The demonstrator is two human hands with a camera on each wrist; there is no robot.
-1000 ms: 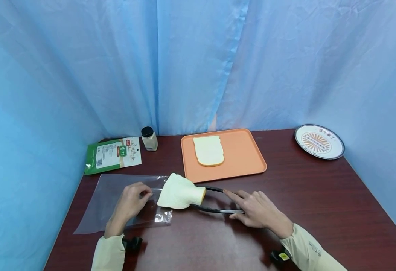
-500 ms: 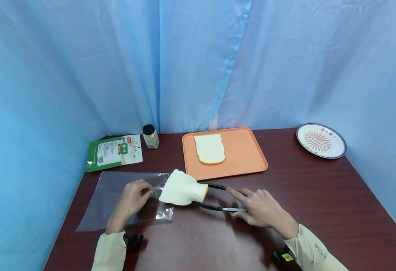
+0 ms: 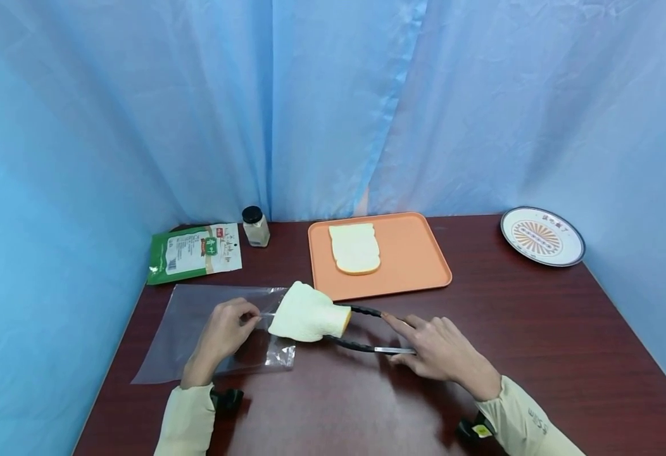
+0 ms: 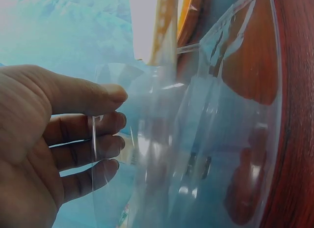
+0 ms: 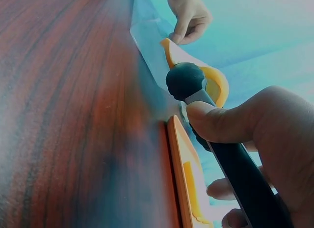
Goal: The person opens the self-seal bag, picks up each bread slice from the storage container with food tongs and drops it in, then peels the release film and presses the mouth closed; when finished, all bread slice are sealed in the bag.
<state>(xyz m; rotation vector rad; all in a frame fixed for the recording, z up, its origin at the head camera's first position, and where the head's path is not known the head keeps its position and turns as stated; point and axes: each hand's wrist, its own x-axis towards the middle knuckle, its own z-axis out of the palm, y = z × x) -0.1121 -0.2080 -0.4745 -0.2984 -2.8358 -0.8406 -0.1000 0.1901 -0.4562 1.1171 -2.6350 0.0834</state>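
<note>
A clear plastic bag (image 3: 187, 316) lies flat at the left of the table. My left hand (image 3: 226, 329) pinches its upper layer near the mouth between thumb and fingers, lifting the film a little in the left wrist view. My right hand (image 3: 438, 351) holds black-and-metal tongs (image 3: 361, 347), thumb on one arm and fingers on the other. Squeezed in the tongs is a bread slice (image 3: 301, 315), folded at the near end and fanned out toward the bag. Its leading edge is at the bag's mouth; I cannot tell whether it is inside.
Behind the bread, an orange tray (image 3: 409, 253) bears another bread slice (image 3: 356, 249). At the back left are a green-and-white packet (image 3: 193, 253) and a black-lidded jar (image 3: 256, 228). A patterned plate (image 3: 544, 236) stands at the far right. Blue curtains (image 3: 333, 107) enclose the table.
The head view has shifted slightly. Both hands keep their holds, and the left hand's pinched film is drawn slightly more taut beside the bread.
</note>
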